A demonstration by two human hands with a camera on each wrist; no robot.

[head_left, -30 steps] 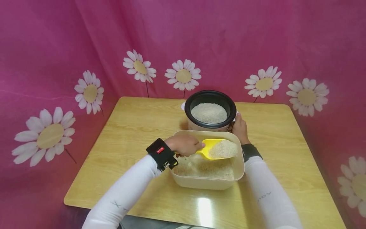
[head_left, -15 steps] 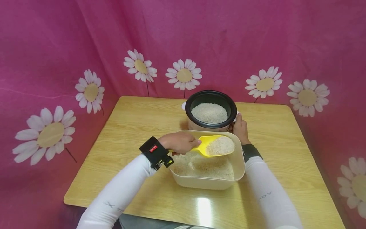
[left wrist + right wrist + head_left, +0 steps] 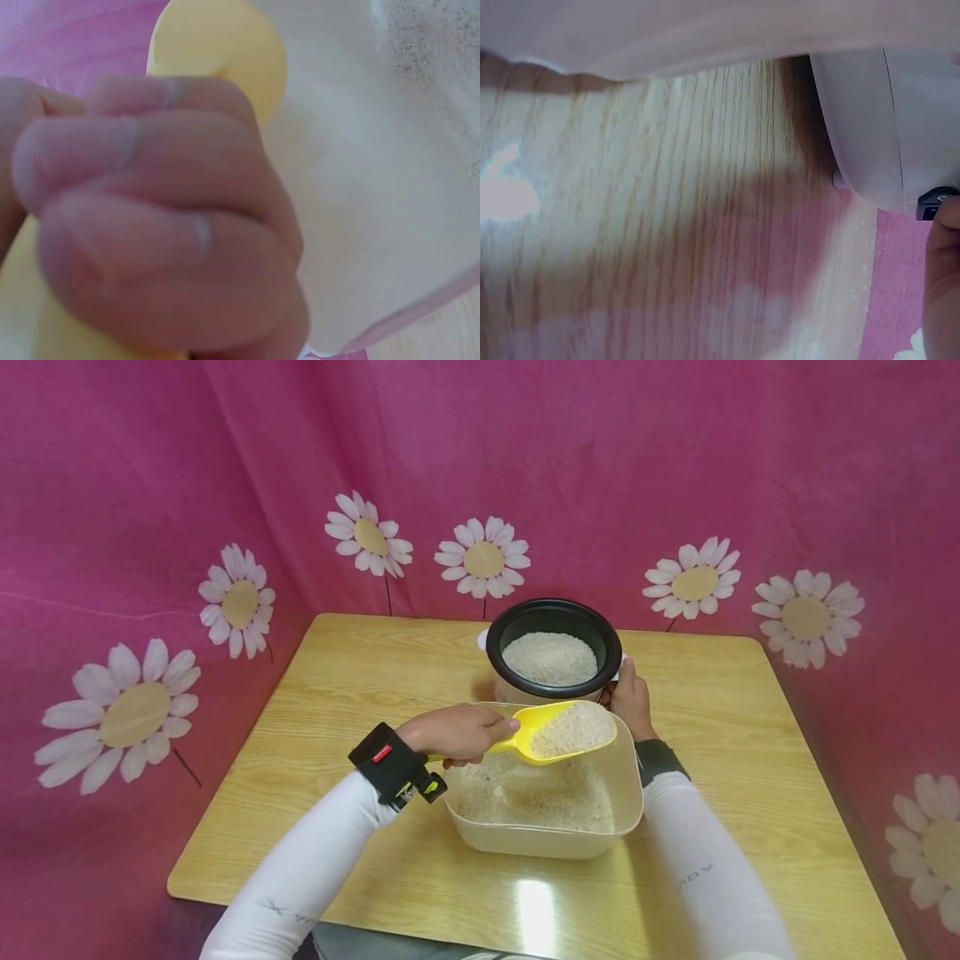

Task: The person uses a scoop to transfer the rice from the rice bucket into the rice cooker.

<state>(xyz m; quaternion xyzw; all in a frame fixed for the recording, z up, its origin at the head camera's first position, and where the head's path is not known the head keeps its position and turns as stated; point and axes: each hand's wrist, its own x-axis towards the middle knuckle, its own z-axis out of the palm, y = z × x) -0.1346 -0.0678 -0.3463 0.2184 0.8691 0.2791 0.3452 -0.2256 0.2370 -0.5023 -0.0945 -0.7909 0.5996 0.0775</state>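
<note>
My left hand (image 3: pixel 453 731) grips the handle of a yellow scoop (image 3: pixel 527 745). A heap of rice (image 3: pixel 573 729) fills the scoop, which is above the far part of a cream plastic bin (image 3: pixel 536 842). More rice (image 3: pixel 540 793) lies in the bin. Curled fingers (image 3: pixel 172 247) cover part of the scoop in the left wrist view. Just behind the bin stands a rice cooker (image 3: pixel 885 127) with a black inner pot (image 3: pixel 551 690), rice (image 3: pixel 551 658) inside it. My right hand (image 3: pixel 632 702) holds the cooker by its right side handle; its fingers are partly hidden.
Everything stands on a light wooden table (image 3: pixel 360 693). A pink curtain (image 3: pixel 570 468) with white daisies hangs close around the back and sides. The bin stands directly in front of the cooker.
My left hand has raised the loaded scoop from inside the bin, moving slightly left and away toward the cooker. The right hand, the bin and the cooker stay in place.
</note>
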